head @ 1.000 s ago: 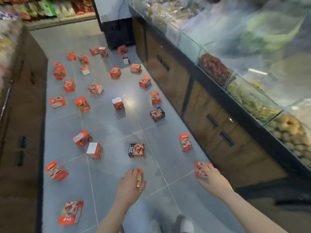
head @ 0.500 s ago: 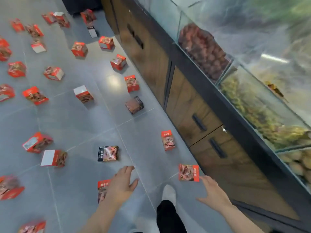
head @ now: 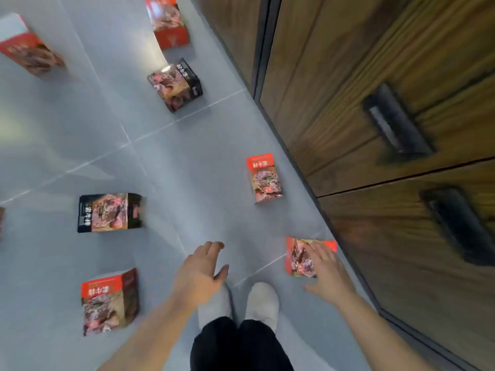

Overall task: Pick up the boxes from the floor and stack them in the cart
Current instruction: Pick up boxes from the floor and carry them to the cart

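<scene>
seven small food boxes lie scattered on the grey tiled floor, none touching another. a red box with a meat picture lies flat near the wooden cabinet, partly covered by the right hand. beyond it a second red box lies flat, also close to the cabinet. a black box lies on its side toward the left, and another black box sits farther off, turned at an angle. a red box stands nearest on the left. two more red boxes lie at the far edge, one at centre, one with a white face at left.
</scene>
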Motion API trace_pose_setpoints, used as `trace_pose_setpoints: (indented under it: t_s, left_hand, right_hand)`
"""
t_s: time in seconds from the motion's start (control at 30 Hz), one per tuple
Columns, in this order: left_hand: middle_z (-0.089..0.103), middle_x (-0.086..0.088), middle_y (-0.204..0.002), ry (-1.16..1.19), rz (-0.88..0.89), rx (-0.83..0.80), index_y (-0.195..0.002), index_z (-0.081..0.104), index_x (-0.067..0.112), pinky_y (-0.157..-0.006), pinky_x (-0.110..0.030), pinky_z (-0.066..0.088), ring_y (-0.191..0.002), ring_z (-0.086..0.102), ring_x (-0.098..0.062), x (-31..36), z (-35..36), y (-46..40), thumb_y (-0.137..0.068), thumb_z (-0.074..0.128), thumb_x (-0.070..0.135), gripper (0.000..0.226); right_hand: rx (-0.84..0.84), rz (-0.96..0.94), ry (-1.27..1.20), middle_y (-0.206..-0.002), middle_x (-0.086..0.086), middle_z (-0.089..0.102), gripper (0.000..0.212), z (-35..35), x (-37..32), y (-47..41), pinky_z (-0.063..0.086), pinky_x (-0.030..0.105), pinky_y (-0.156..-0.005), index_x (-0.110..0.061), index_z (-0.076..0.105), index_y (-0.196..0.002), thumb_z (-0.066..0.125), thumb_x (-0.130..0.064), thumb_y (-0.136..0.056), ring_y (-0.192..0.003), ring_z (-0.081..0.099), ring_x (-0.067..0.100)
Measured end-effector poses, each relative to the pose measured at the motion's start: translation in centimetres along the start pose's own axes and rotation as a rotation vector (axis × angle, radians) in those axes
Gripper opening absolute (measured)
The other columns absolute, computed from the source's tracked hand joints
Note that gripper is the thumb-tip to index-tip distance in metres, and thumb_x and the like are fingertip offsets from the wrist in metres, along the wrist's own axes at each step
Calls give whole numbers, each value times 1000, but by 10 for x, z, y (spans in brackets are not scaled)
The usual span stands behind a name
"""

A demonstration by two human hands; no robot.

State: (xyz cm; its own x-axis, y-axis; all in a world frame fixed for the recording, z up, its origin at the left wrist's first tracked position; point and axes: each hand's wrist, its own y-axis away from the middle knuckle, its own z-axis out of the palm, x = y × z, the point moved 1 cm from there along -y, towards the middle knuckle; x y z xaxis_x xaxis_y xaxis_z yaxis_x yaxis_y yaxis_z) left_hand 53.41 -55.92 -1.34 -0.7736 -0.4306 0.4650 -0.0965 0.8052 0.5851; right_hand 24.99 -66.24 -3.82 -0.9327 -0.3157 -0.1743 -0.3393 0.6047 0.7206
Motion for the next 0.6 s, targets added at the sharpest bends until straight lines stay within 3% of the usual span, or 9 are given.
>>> trace_pose_setpoints:
  t_s: [0.13, 0.2, 0.3, 0.37, 0.5, 0.6]
  left_hand:
    - [51, 4, -126, 33, -50, -27, -132, 42, 21, -89, -32, 45, -113, 54, -16, -40, 65, -36, -91, 51, 40, 46]
    - [50, 4, -128, 37, -51, -59, -133, 39, 22, -91, -30, 42, -115, 51, -15, -55, 87, -53, -92, 52, 35, 45]
    - [50, 1, -129, 74, -75, -66, -132, 40, 20, -93, -31, 43, -114, 53, -18, -66, 102, -67, -92, 52, 33, 44]
    - [49, 1, -131, 94, -86, -66, -134, 38, 20, -93, -30, 43, -115, 53, -17, -63, 98, -68, -93, 52, 34, 46]
    - [44, 3, -135, 177, -60, -88, -138, 34, 20, -93, -27, 40, -120, 49, -12, -39, 75, -51, -92, 53, 44, 55]
    - [41, 4, -138, 274, -75, -69, -142, 32, 20, -97, -27, 40, -121, 48, -13, -18, 55, -27, -85, 58, 56, 73]
  right_hand:
    - [-64, 12, 157, -160, 4, -5, 127, 56, 29, -66, 1, 39, -118, -27, -4, -151, 78, -58, -60, -148, -3, 22]
    - [-58, 8, 206, -160, 9, -5, 134, 77, 34, -87, 3, 46, -117, -29, -13, -150, 80, -56, -58, -147, -3, 28]
    - [9, -12, 278, -138, 20, 45, 144, 94, 32, -99, 34, 61, -103, -25, 8, -148, 83, -58, -29, -128, 43, 40]
    - [44, -6, 244, -120, 18, 57, 143, 94, 33, -99, 44, 59, -92, -21, 21, -143, 78, -62, -19, -110, 56, 39]
    - [184, -42, 82, -128, 14, 48, 128, 60, 4, -79, 39, 54, -100, -21, 12, -145, 69, -65, -38, -120, 48, 37]
    - [249, -157, -38, -134, 8, 42, 123, 28, -43, -58, 35, 49, -104, -18, 18, -147, 67, -69, -47, -126, 41, 30]
